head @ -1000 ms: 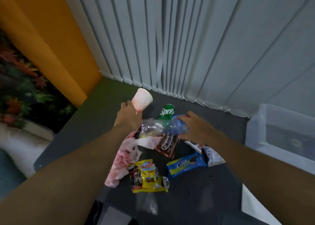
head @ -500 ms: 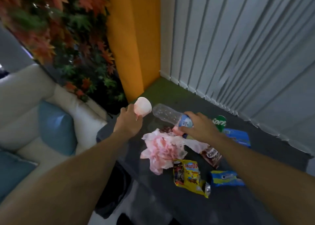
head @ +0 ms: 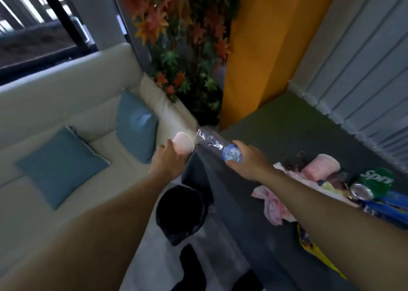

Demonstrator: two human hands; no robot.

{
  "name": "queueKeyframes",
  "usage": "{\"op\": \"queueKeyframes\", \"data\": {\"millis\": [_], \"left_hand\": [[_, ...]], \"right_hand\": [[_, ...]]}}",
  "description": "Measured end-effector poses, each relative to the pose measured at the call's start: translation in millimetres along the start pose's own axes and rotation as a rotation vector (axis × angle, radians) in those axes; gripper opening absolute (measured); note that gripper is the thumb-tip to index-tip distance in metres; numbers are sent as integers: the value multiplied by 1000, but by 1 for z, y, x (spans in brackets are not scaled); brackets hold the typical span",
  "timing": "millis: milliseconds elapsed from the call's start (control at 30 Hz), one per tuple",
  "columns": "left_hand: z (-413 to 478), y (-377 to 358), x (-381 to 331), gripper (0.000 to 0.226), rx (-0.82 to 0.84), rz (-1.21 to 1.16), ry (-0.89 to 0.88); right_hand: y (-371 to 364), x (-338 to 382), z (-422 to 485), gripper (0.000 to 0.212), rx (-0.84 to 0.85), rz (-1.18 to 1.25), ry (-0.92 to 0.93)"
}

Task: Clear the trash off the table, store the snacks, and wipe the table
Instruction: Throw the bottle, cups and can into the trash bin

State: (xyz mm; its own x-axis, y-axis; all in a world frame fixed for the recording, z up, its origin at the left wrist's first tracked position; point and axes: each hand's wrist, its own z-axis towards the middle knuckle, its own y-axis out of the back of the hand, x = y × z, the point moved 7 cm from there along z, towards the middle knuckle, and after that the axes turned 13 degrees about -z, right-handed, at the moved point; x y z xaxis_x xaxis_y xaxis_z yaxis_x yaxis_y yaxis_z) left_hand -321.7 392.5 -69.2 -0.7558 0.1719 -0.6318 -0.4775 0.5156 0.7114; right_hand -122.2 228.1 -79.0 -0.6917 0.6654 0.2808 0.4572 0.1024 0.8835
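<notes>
We're out past the left edge of the table [head: 287, 134] now, both arms stretched forward. Our left hand [head: 167, 161] has its fingers curled round a pale paper cup [head: 183, 145], its mouth tipped towards us, held in the air over the gap between table and sofa [head: 44, 114]. Our right hand [head: 250, 161] grips a crumpled clear plastic bottle [head: 210, 140] at the blue-labelled end, with the rest of it slanting away towards the table's far left corner. Cup and bottle sit just beside each other; we can't tell whether they touch.

Down on the floor, just beside the table's left edge and below our hands, there's a black bin [head: 180, 213] with its dark mouth facing up.

Back on the table, along its right side, the rest of the pile: crumpled pink tissues [head: 273, 207] partly under our right forearm, a pale pink roll [head: 322, 166] beyond them, and a green can [head: 375, 181] lying on its side with its top towards us. A blue packet [head: 395, 205] lies right against the can, and a yellow snack packet [head: 315, 251] peeks out nearer the table's near edge.

Two blue cushions [head: 134, 123] rest on the sofa.
</notes>
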Motion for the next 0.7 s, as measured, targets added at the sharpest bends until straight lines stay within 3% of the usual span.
{"op": "queueKeyframes", "data": {"millis": [333,700], "left_hand": [[13,-21,139,51,58,-1,192],[42,-115,260,55,190,-9,389]], "right_hand": [[-110,81,32,74,173,-69,65],[-265,69,60,74,436,-147,-47]]}}
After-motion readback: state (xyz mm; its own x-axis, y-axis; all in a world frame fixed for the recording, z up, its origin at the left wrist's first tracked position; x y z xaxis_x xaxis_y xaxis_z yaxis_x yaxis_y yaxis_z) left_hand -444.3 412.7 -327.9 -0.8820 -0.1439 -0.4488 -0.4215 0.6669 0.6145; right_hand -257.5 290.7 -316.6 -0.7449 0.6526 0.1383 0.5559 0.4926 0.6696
